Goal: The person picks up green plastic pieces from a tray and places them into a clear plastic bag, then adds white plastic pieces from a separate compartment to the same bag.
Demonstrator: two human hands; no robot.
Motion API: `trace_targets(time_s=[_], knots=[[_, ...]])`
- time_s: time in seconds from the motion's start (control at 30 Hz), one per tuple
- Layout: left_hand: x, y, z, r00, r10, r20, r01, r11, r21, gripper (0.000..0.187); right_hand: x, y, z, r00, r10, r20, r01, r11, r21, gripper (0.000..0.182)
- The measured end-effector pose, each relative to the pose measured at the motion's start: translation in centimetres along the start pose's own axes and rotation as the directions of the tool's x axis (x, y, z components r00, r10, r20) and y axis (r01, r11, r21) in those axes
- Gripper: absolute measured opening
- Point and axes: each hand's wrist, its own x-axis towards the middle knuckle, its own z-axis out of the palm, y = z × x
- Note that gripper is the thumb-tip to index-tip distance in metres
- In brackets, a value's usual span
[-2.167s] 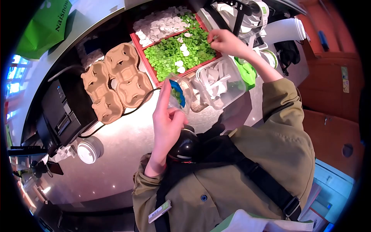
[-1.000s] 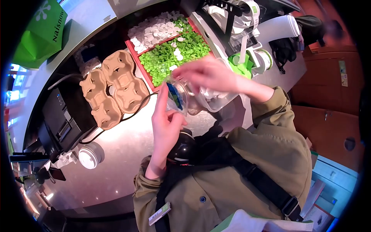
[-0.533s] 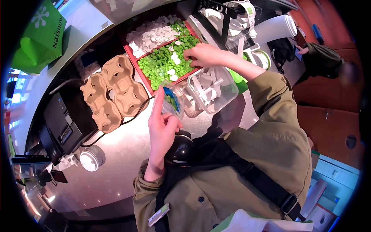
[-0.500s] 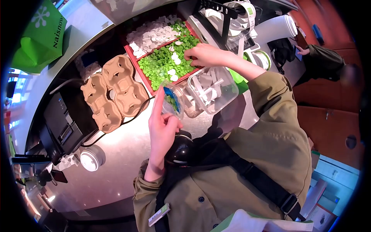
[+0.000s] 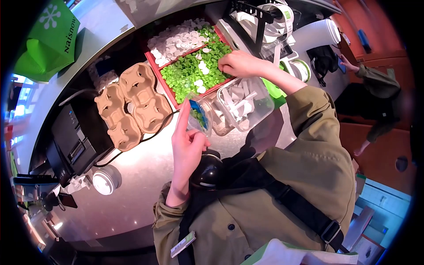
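My left hand (image 5: 185,148) is wrapped round the near side of a clear plastic cup (image 5: 201,115) with green and blue pieces inside. My right hand (image 5: 240,64) is closed at the right edge of a heap of small green pieces (image 5: 190,70); whatever its fingers hold is hidden. A red tray (image 5: 164,84) bears the green pieces, with several white ones scattered on them. White pieces (image 5: 179,39) fill its far compartment. Beside the tray, near my right forearm, a clear container (image 5: 258,106) holds white strips.
Brown cup carriers (image 5: 134,104), a black printer (image 5: 75,141) and a lidded cup (image 5: 106,180) stand left. A green bag (image 5: 48,44) is at upper left. A label roll (image 5: 282,20) and stacked white cups (image 5: 318,33) are at upper right. Another person (image 5: 375,84) is at far right.
My right hand has shifted slightly right and its fingers have curled in closer. My left hand stays at the cup. The other person at right has moved, with more of the body and another hand now showing.
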Motion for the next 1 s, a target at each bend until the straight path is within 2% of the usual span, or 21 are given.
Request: trace_targets(time_s=[0.07,0.17,0.2,0.27,0.3,0.33,0.37,0.4,0.47,0.53,0.57,0.6,0.63,0.67,0.7,0.73,0.77,0.8,0.87,0.93,1.0], knots=[[0.0,-0.2,-0.2,1.000,0.006,0.009,-0.006,1.000,-0.004,0.071,0.1,0.3,-0.2,0.998,-0.042,-0.035,0.044,0.997,0.061,0.011],[-0.2,0.1,0.1,1.000,0.020,-0.006,-0.020,0.999,0.032,0.071,0.7,-0.2,-0.4,0.992,0.001,0.130,-0.001,1.000,0.003,0.012],[-0.2,0.3,0.4,0.999,0.032,-0.002,-0.031,0.998,0.051,0.070,1.1,0.2,0.4,0.994,0.008,0.109,-0.009,1.000,0.002,0.012],[-0.5,0.4,0.3,0.999,-0.035,0.017,0.035,0.999,0.007,0.071,1.5,0.5,1.2,0.995,0.022,0.102,-0.020,1.000,-0.022,0.012],[-0.8,0.6,0.2,0.994,-0.107,0.014,0.108,0.990,-0.094,0.071,1.8,0.7,1.6,0.990,0.021,0.143,-0.016,0.999,-0.034,0.015],[-1.0,0.2,0.1,0.998,-0.048,0.033,0.052,0.991,-0.120,0.072,2.0,1.3,2.8,0.990,0.041,0.137,-0.042,0.999,0.007,0.017],[-0.8,-0.3,-0.2,1.000,-0.022,0.012,0.022,1.000,-0.003,0.072,2.0,1.3,2.5,0.996,-0.006,0.087,0.000,0.997,0.075,0.018],[-0.6,-0.6,-0.2,1.000,-0.007,-0.004,0.007,0.999,-0.045,0.073,1.9,1.0,1.8,0.993,0.002,0.117,-0.012,0.996,0.090,0.019],[0.0,-0.9,0.2,0.999,-0.006,-0.039,0.002,0.996,-0.091,0.074,1.9,1.3,1.9,0.999,0.013,0.040,-0.015,0.998,0.055,0.019],[0.3,-0.5,0.4,0.997,0.081,0.002,-0.081,0.995,-0.056,0.067,1.4,2.2,0.3,1.000,0.022,-0.012,-0.021,0.996,0.091,0.020],[0.5,-0.3,0.5,0.995,0.093,0.032,-0.091,0.994,-0.055,0.069,1.2,2.0,0.8,1.000,0.006,-0.014,-0.005,0.991,0.135,0.020],[0.2,-0.4,0.4,0.997,0.071,0.024,-0.069,0.996,-0.054,0.071,0.8,2.2,1.1,0.997,0.057,-0.061,-0.047,0.987,0.156,0.023],[-0.2,-1.1,-0.1,0.996,0.071,0.062,-0.068,0.997,-0.046,0.071,1.1,4.2,2.1,0.990,-0.135,-0.029,0.138,0.976,0.166,0.026],[-0.1,-1.2,-0.5,0.993,0.078,0.086,-0.076,0.997,-0.034,0.070,-0.3,1.6,-0.7,0.966,0.167,0.198,-0.236,0.881,0.411,0.031],[-0.2,-0.5,-0.3,0.997,0.035,0.062,-0.034,0.999,-0.018,0.070,-0.8,1.5,-1.1,0.949,0.221,0.225,-0.311,0.781,0.542,0.031],[-0.3,0.3,0.0,0.999,0.003,0.044,-0.003,1.000,-0.001,0.069,-0.4,3.2,-0.7,0.914,0.215,0.343,-0.403,0.567,0.718,0.024],[0.0,0.4,0.1,0.999,-0.008,0.031,0.007,1.000,0.014,0.069,-0.7,3.5,-1.4,0.934,0.037,0.356,-0.349,0.316,0.882,0.018],[0.3,0.4,0.3,0.999,-0.010,0.032,0.010,1.000,0.021,0.070,-0.8,3.5,-2.1,0.917,0.070,0.393,-0.399,0.134,0.907,0.016],[0.4,0.8,0.8,1.000,-0.013,0.020,0.012,0.999,0.048,0.070,-1.1,1.5,-3.7,0.877,0.285,0.387,-0.434,0.125,0.892,0.015],[0.5,0.1,0.5,0.999,-0.006,0.043,0.006,1.000,0.011,0.070,-0.6,2.0,-3.3,0.914,0.227,0.336,-0.352,0.030,0.936,0.014],[0.6,-0.1,0.7,0.999,0.012,0.046,-0.013,1.000,0.020,0.070,-0.3,1.7,-3.2,0.927,0.197,0.318,-0.327,0.017,0.945,0.014]])
